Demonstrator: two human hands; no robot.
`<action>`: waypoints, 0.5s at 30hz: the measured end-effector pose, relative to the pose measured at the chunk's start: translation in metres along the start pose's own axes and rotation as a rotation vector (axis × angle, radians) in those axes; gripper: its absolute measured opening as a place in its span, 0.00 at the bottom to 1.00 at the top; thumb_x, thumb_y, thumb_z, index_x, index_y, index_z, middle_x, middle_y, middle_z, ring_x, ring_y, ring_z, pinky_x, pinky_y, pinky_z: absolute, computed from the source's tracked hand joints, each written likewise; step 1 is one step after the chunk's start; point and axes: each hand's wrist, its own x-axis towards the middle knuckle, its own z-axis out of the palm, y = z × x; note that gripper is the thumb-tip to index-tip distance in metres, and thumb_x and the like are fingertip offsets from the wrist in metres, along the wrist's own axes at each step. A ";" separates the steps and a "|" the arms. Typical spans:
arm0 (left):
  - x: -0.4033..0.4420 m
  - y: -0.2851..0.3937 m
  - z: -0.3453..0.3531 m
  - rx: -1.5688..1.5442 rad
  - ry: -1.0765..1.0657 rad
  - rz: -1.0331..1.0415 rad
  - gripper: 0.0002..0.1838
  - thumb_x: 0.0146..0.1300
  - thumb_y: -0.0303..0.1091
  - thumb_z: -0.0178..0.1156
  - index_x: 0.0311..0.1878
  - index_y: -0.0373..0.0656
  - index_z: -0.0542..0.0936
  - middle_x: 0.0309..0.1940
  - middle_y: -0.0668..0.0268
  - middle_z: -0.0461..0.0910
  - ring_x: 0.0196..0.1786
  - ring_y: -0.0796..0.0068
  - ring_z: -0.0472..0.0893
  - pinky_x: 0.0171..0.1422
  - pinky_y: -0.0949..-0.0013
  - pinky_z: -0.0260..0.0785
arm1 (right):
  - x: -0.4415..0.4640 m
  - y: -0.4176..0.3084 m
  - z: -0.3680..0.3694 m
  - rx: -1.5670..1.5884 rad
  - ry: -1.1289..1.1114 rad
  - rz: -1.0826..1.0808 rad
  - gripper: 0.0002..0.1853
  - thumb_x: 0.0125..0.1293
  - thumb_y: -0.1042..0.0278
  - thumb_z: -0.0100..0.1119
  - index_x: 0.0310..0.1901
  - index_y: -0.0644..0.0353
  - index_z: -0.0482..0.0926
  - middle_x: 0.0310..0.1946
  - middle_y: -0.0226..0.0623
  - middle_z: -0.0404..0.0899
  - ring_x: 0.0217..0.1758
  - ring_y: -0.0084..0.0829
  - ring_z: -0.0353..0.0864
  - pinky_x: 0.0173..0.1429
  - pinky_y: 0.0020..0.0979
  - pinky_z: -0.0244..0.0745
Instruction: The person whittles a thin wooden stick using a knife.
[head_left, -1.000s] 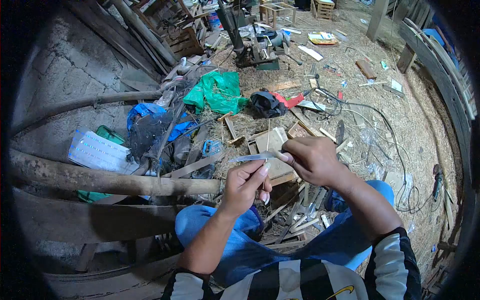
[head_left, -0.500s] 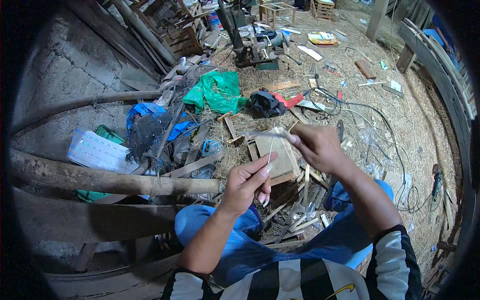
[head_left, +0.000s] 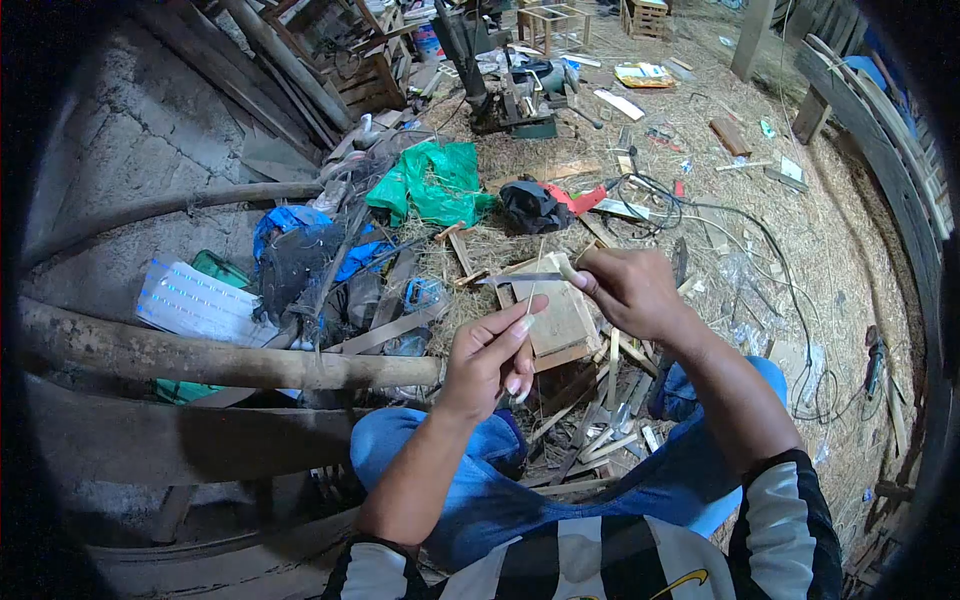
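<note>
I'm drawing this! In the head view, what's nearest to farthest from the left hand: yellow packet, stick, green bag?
1. Stick, held in the left hand.
2. Green bag, ahead, slightly left.
3. Yellow packet, far ahead, right.

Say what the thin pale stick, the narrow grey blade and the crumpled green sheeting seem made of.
Thin pale stick: bamboo or wood, unclear which, matte; straw-coloured.
Narrow grey blade: likely metal, smooth; thin, evenly grey.
Crumpled green sheeting: apparently plastic, slightly glossy; creases catch light.
</note>
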 end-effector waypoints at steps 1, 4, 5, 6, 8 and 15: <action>-0.001 0.000 -0.001 0.001 0.000 0.002 0.21 0.77 0.31 0.52 0.69 0.33 0.74 0.20 0.69 0.76 0.15 0.85 0.68 0.21 0.76 0.68 | 0.001 0.003 0.000 -0.023 -0.005 0.028 0.18 0.75 0.46 0.53 0.35 0.52 0.78 0.26 0.40 0.81 0.31 0.48 0.83 0.30 0.49 0.72; -0.003 0.000 0.000 -0.010 -0.011 -0.009 0.20 0.76 0.30 0.54 0.68 0.36 0.76 0.19 0.68 0.75 0.14 0.83 0.67 0.20 0.74 0.68 | 0.004 0.020 0.004 -0.052 0.056 0.137 0.15 0.74 0.50 0.55 0.36 0.53 0.79 0.25 0.42 0.78 0.29 0.50 0.80 0.31 0.48 0.69; -0.005 -0.001 0.004 0.002 -0.008 -0.019 0.20 0.76 0.30 0.54 0.68 0.36 0.76 0.19 0.68 0.76 0.14 0.83 0.68 0.20 0.74 0.68 | 0.005 0.023 0.000 -0.100 0.041 0.154 0.16 0.75 0.50 0.54 0.37 0.53 0.79 0.25 0.43 0.79 0.29 0.51 0.80 0.32 0.48 0.69; -0.006 0.000 0.006 0.013 -0.003 -0.027 0.20 0.76 0.30 0.54 0.68 0.37 0.76 0.19 0.68 0.76 0.14 0.83 0.69 0.20 0.74 0.68 | 0.005 0.020 -0.002 -0.102 0.042 0.151 0.16 0.75 0.50 0.54 0.37 0.53 0.79 0.25 0.43 0.79 0.29 0.51 0.80 0.32 0.48 0.69; -0.005 0.002 0.008 0.031 0.006 -0.050 0.20 0.75 0.30 0.55 0.67 0.37 0.76 0.20 0.67 0.77 0.15 0.82 0.71 0.21 0.74 0.69 | 0.004 0.012 -0.004 -0.017 0.063 0.231 0.17 0.75 0.49 0.54 0.37 0.55 0.79 0.25 0.44 0.77 0.29 0.52 0.79 0.33 0.47 0.70; 0.000 -0.009 0.007 0.174 0.078 0.026 0.19 0.74 0.31 0.59 0.65 0.36 0.79 0.23 0.63 0.81 0.18 0.78 0.75 0.24 0.74 0.70 | -0.011 -0.021 0.003 0.110 -0.002 0.002 0.15 0.73 0.50 0.57 0.40 0.53 0.79 0.26 0.42 0.80 0.31 0.50 0.82 0.32 0.49 0.72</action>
